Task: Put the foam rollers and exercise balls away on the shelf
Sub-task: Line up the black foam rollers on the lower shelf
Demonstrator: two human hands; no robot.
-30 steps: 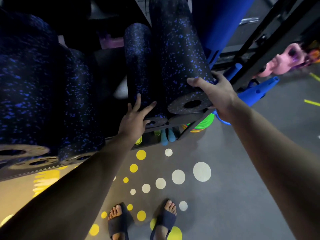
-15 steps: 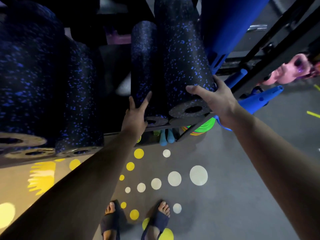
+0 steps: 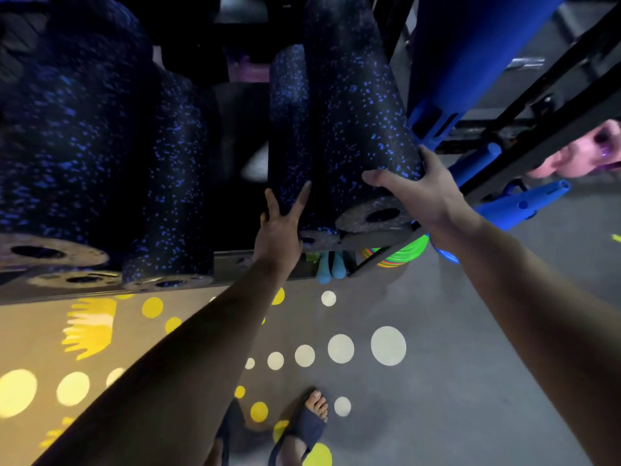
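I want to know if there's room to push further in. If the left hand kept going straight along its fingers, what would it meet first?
The left hand already has fingertips on the narrower speckled foam roller; going on, it would probably just slide up along that roller's side. How deep the shelf runs behind is too dark to tell.

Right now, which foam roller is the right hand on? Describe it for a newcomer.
Start at the black shelf rack. Right of its middle gap stand two speckled rollers. The right hand grips the thicker roller, beside the solid blue roller.
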